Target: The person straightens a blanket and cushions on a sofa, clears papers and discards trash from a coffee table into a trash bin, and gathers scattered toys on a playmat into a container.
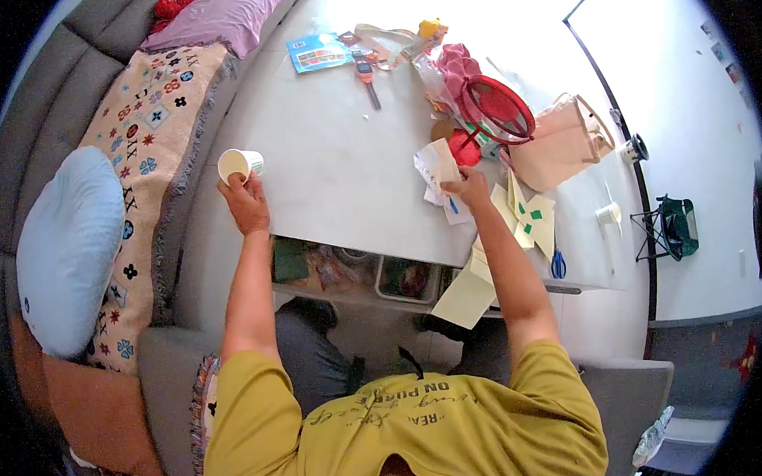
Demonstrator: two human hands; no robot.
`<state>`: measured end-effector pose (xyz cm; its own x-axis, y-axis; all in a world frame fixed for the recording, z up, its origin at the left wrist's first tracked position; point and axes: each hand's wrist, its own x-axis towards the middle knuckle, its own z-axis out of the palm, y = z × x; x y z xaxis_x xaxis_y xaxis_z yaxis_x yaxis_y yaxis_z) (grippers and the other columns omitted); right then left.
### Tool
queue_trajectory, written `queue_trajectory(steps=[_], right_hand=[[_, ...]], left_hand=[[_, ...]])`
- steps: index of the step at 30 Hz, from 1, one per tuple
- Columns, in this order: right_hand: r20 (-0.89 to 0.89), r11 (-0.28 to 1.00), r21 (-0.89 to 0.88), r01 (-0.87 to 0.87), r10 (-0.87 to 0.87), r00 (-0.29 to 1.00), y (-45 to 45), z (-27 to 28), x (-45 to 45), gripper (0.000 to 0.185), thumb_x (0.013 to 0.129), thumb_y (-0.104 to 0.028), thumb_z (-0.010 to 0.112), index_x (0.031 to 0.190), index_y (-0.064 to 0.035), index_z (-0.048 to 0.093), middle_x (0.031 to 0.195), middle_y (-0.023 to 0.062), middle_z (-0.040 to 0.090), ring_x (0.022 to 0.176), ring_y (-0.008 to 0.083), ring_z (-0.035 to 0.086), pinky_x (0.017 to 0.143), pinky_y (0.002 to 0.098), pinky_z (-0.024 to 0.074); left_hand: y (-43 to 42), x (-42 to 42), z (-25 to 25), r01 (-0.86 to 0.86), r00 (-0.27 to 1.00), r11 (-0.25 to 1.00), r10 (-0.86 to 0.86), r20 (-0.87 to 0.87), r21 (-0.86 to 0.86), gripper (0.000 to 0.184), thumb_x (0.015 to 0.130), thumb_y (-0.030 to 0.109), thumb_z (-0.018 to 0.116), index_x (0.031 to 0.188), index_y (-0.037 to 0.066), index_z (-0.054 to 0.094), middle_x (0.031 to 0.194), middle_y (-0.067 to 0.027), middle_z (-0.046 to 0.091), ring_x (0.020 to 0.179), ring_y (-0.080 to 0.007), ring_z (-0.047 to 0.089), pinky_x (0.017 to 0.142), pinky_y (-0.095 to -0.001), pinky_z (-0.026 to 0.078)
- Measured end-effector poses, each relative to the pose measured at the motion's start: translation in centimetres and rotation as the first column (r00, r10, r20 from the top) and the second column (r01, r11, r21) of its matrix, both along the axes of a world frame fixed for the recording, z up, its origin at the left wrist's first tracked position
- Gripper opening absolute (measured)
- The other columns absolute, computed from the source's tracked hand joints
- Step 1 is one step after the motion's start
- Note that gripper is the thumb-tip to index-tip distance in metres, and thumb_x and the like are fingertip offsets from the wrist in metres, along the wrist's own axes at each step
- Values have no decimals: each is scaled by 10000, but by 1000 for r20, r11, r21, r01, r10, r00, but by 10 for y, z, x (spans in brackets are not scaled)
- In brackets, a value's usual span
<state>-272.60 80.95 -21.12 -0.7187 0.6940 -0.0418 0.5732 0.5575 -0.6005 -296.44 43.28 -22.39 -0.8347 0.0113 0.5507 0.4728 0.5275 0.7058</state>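
Note:
My left hand (247, 208) grips a white paper cup (255, 161) by its rim, off the left edge of the table (336, 176). The cup is tilted, its mouth facing toward me. On the right, my right hand (471, 188) is closed on a piece of white paper (433, 161) with marks on it; its fingertips are partly hidden. Pale yellow paper sheets (467, 298) lie beside and under my right forearm, some with green patches. Blue-handled scissors (558, 264) rest near the table's front right edge.
Behind my right hand sit a red-rimmed net (496, 110), a pinkish bag (555, 145) and a jumble of wrappers. Another paper cup (608, 214) stands at the right. A blue packet (318, 52) and an orange watch (366, 79) lie farther back. An open drawer (361, 277) is below the front edge.

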Motion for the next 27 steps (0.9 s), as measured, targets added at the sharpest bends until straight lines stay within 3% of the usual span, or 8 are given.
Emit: queue_trajectory(steps=[3,6,10,13,15,20,22,27], right_hand=[[-50,986,93,-136,141,989,-8,3,-16,537,549,-277,756,1016,-53,615,953,182,625,883,314,601,782,370,460],[-208,982,-137,-127,97,973,-20,-3,-31,511,580,-244,748,1026,-54,587,908,177,625,836,314,603,749,370,463],[-356,995,98,-32,65,932,-61,-1,-38,391,651,-104,728,986,-55,532,827,78,611,728,174,563,660,306,456],[-385,990,-127,58,-103,917,-67,-30,-37,376,663,-75,714,991,-60,531,824,60,611,693,140,555,630,287,458],[-391,991,-129,32,-80,917,-75,-35,-24,373,665,-63,708,993,-54,532,827,65,612,694,133,561,626,280,462],[-469,962,-271,27,-156,869,-86,-3,29,400,656,-93,711,1008,-33,531,858,91,618,738,159,583,660,293,471],[-446,891,-454,10,-237,863,-98,37,59,467,634,-158,721,1042,-26,537,888,123,629,782,218,595,704,329,474],[-538,838,-540,-73,-278,796,-91,14,90,499,644,-151,718,1073,24,534,915,131,628,802,198,592,720,311,474]], left_hand=[[0,0,1,-8,1000,1000,8,10,-15,251,875,232,527,934,8,432,983,-178,399,811,-317,556,713,-397,494],[1,1,2,-2,1000,1000,2,-22,2,254,872,239,531,926,11,432,977,-176,400,809,-328,547,713,-406,490],[1,-6,-9,46,998,999,-47,32,23,266,870,255,533,926,14,436,987,-184,403,828,-348,541,719,-417,480],[-2,-4,-10,62,998,996,-64,-25,-60,270,857,259,551,922,17,448,1012,-210,417,851,-378,526,739,-446,455],[-3,-4,-13,31,987,989,-53,-152,-144,274,844,260,567,919,19,460,1027,-230,428,870,-399,512,759,-468,434],[0,26,16,242,930,936,-299,-212,-257,285,782,275,634,846,26,511,934,-239,494,898,-421,486,791,-481,399],[7,48,28,321,897,890,-396,-198,-325,282,758,264,653,826,32,510,915,-217,502,898,-406,487,796,-477,386],[38,86,32,488,842,789,-539,-36,-374,332,718,234,684,887,43,472,886,-176,512,904,-380,478,801,-455,365]])
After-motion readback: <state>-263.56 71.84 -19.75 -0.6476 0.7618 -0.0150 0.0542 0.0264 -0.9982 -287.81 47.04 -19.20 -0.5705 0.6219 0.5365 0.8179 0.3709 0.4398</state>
